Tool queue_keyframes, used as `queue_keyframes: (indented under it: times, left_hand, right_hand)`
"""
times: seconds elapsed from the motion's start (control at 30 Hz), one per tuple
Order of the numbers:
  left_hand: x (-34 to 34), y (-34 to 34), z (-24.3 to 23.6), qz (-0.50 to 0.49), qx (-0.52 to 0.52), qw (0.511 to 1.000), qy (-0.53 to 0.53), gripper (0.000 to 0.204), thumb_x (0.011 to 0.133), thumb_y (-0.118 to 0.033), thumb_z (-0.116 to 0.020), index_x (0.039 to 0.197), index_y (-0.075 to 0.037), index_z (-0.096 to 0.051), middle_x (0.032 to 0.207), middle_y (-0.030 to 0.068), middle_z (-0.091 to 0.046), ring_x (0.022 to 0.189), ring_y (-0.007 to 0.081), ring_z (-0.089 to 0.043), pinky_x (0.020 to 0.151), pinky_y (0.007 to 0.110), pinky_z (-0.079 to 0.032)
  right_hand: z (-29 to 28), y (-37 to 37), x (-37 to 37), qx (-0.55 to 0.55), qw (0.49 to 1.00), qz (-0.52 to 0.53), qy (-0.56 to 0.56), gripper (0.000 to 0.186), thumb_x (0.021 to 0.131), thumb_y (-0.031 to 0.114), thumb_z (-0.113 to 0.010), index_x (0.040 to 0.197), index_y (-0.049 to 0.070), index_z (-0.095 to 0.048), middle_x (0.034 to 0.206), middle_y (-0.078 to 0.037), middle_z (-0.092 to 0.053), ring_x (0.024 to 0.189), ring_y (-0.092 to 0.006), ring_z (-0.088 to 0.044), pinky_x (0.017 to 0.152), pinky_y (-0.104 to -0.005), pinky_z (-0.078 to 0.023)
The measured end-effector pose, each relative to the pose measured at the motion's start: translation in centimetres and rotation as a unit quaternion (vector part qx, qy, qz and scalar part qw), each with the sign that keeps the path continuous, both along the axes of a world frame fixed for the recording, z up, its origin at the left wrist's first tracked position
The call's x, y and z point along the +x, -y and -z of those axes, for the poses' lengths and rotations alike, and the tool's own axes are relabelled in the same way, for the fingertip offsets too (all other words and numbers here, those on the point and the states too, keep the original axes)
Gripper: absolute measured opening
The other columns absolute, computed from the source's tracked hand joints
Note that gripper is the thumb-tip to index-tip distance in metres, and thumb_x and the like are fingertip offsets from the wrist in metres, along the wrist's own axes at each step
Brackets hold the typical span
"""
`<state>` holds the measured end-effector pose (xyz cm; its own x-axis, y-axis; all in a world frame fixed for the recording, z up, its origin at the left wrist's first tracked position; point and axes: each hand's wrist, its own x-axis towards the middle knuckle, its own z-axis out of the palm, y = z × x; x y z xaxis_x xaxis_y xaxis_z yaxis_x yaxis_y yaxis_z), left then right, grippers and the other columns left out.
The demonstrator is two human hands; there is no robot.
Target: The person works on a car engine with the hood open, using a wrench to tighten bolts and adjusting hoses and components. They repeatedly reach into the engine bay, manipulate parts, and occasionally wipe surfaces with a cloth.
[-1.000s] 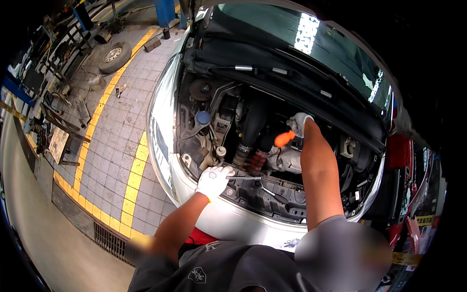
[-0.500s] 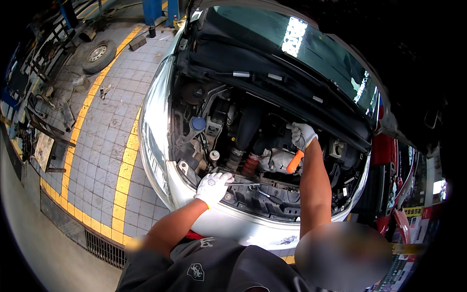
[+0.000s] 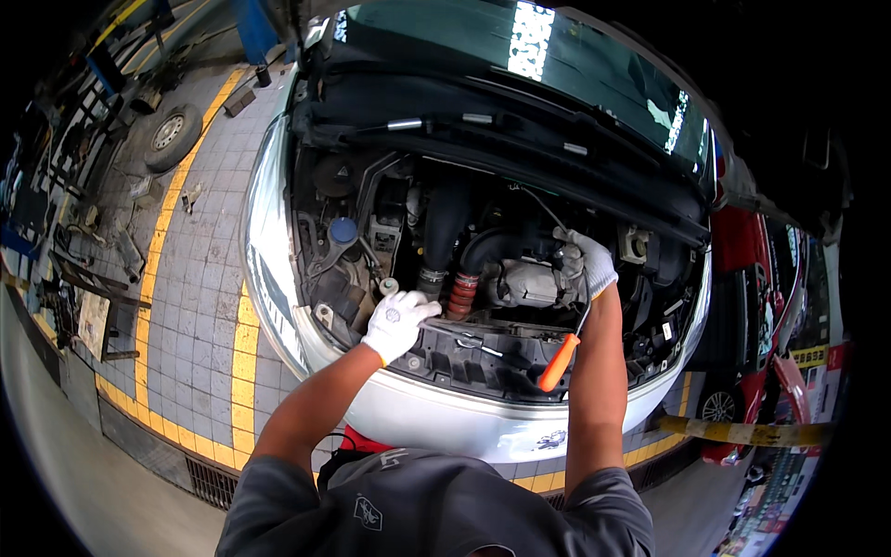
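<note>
My right hand [image 3: 591, 265], in a white glove, is closed over the right part of the engine bay. It grips the shaft of a long, thin tool like a screwdriver, whose orange handle [image 3: 560, 362] hangs below the hand. Beyond the fingers a thin dark rod [image 3: 543, 206] runs up and back; whether it belongs to the same tool is unclear. At the front edge of the bay is my gloved left hand [image 3: 397, 325], fingers curled; what they hold, if anything, is hidden. A metal tool [image 3: 478, 343] lies beside it on the black front panel [image 3: 450, 364].
Behind my hands are a ribbed reddish hose [image 3: 462, 295], a silvery metal cover [image 3: 524, 282] and a blue cap [image 3: 342, 230]. The white bumper [image 3: 445, 422] lies before me. A loose wheel [image 3: 174, 137] rests on the tiled floor; a red car [image 3: 742, 269] stands to the right.
My view has shifted slightly. The orange handle has dropped farther below my right hand, exposing the shaft, and a thin rod now shows above that hand. My left hand stays at the front edge.
</note>
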<state>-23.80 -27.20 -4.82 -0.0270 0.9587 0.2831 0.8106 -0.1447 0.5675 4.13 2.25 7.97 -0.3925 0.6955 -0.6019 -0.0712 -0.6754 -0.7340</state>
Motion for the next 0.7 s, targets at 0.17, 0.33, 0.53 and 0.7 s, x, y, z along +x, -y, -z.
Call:
queue_keyframes:
  times: [0.17, 0.33, 0.53, 0.7]
  left_hand:
    - [0.1, -13.1, -0.2, 0.086, 0.107, 0.988, -0.074, 0.029, 0.083, -0.008, -0.064, 0.11, -0.013, -0.075, 0.111, 0.006, -0.07, 0.103, 0.0332, -0.064, 0.095, 0.046, -0.052]
    - [1.7, -25.3, 3.8, 0.052, 0.114, 0.983, -0.134, 0.037, 0.092, -0.011, -0.057, 0.126, -0.017, -0.071, 0.14, 0.0134, -0.063, 0.131, 0.0361, -0.059, 0.122, 0.05, -0.04]
    - [3.7, -34.1, 8.2, 0.083, -0.004, 0.982, -0.172, 0.039, 0.101, -0.016, -0.054, 0.135, -0.024, -0.07, 0.161, 0.017, -0.049, 0.145, 0.0369, -0.051, 0.127, 0.049, -0.035]
    - [4.6, -36.6, 9.4, 0.127, -0.033, 0.978, -0.162, 0.04, 0.102, -0.015, -0.053, 0.137, -0.024, -0.069, 0.156, 0.0152, -0.054, 0.14, 0.0363, -0.055, 0.122, 0.045, -0.042]
  right_hand:
    - [2.1, -0.5, 2.4, -0.03, 0.999, 0.013, -0.042, 0.033, 0.114, 0.024, -0.045, 0.122, -0.003, -0.063, 0.062, 0.004, -0.047, 0.042, -0.0066, -0.038, 0.039, -0.0216, -0.031]
    - [4.4, -1.6, 4.1, -0.065, 0.994, 0.01, -0.087, 0.032, 0.113, 0.025, -0.046, 0.124, -0.002, -0.06, 0.061, 0.004, -0.047, 0.042, -0.0073, -0.038, 0.039, -0.0234, -0.032]
    - [2.4, -2.3, 4.6, -0.099, 0.991, 0.013, -0.083, 0.032, 0.114, 0.026, -0.044, 0.126, 0.0, -0.059, 0.061, 0.004, -0.046, 0.041, -0.0065, -0.038, 0.038, -0.0234, -0.031]
    - [2.6, -2.9, 5.5, -0.11, 0.99, 0.014, -0.093, 0.032, 0.114, 0.024, -0.044, 0.127, 0.0, -0.059, 0.06, 0.004, -0.044, 0.04, -0.0059, -0.037, 0.036, -0.0231, -0.03]
